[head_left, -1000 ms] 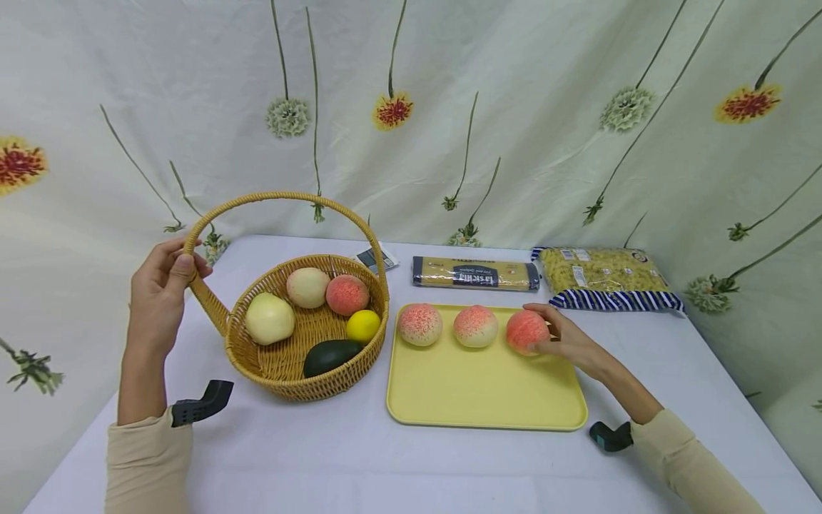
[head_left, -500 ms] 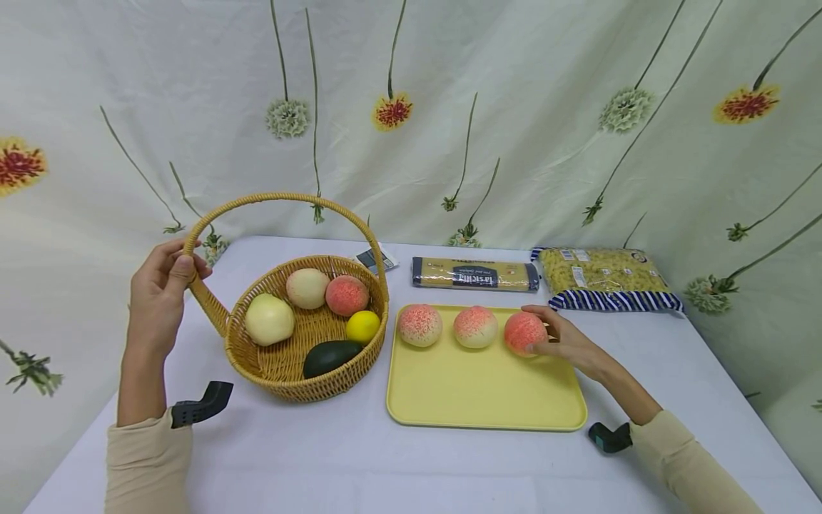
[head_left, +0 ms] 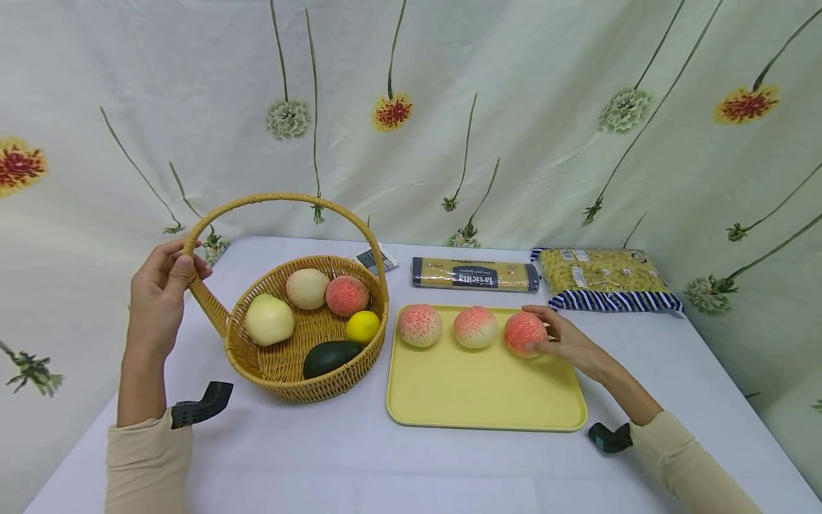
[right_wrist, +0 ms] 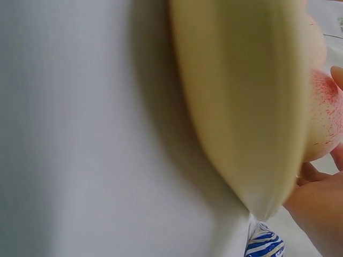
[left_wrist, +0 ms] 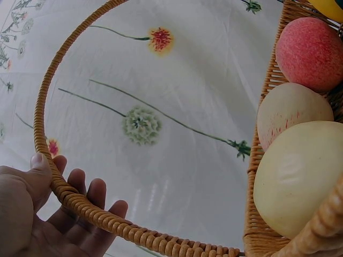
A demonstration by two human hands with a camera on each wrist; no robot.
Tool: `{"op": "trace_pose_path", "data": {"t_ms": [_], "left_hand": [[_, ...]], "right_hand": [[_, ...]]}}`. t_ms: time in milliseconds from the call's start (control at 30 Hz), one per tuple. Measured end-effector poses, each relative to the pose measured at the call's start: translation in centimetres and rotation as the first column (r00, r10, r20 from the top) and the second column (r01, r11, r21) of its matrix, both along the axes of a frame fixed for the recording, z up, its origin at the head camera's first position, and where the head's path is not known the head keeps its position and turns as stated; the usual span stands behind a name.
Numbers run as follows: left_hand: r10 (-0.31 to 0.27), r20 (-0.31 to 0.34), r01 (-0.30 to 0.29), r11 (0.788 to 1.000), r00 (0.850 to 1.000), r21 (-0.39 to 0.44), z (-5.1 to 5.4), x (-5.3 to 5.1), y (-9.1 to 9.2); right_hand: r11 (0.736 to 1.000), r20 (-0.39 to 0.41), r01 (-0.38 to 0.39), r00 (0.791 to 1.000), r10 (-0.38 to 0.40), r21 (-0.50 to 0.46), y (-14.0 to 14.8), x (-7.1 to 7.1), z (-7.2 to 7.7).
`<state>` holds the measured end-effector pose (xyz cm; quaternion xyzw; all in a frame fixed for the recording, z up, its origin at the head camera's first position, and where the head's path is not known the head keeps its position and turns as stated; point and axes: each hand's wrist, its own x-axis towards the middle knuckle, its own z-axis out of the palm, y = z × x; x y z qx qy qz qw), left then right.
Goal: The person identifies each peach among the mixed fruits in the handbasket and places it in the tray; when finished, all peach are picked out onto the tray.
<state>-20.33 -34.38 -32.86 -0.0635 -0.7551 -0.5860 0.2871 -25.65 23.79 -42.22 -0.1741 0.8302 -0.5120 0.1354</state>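
Observation:
At the left, my left hand [head_left: 157, 296] holds the side of the wicker basket's arched handle [head_left: 282, 196], thumb on one side and fingers on the other. In the basket [head_left: 308, 389] lie a pale round fruit [head_left: 270, 319], a whitish peach [head_left: 306, 288], a pink peach [head_left: 347, 295], a yellow lemon [head_left: 363, 327] and a dark green avocado-like fruit [head_left: 330, 357]. My right hand [head_left: 568, 346] grips a reddish peach [head_left: 523, 333] at the right of the yellow tray [head_left: 484, 400]. Two more peaches, a speckled one [head_left: 420, 325] and a pink-topped one [head_left: 475, 327], sit left of it.
Behind the tray lie a spaghetti pack [head_left: 475, 275] and a bag of short pasta [head_left: 606, 278] with striped ends. A small printed packet [head_left: 379, 258] is partly hidden behind the basket. A flowered cloth [head_left: 514, 128] hangs along the back of the white table.
My right hand and the peach have shifted very slightly left on the tray since one second ago. The left hand and basket stay in place.

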Motion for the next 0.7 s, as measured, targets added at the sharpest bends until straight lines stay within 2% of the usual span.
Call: {"op": "trace_pose_path", "data": {"t_ms": [300,700], "left_hand": [[0.001,0.004,-0.001,1.0,1.0,0.006,0.0,0.0,0.0],[0.0,-0.007,0.0,1.0,1.0,-0.003,0.0,0.0,0.0]], "right_hand": [[1.0,0.001,-0.01,1.0,0.01,0.006,0.1,-0.2,0.4],[1.0,-0.056,0.007,0.998,-0.008,-0.018,-0.4,-0.6,2.7]]}}
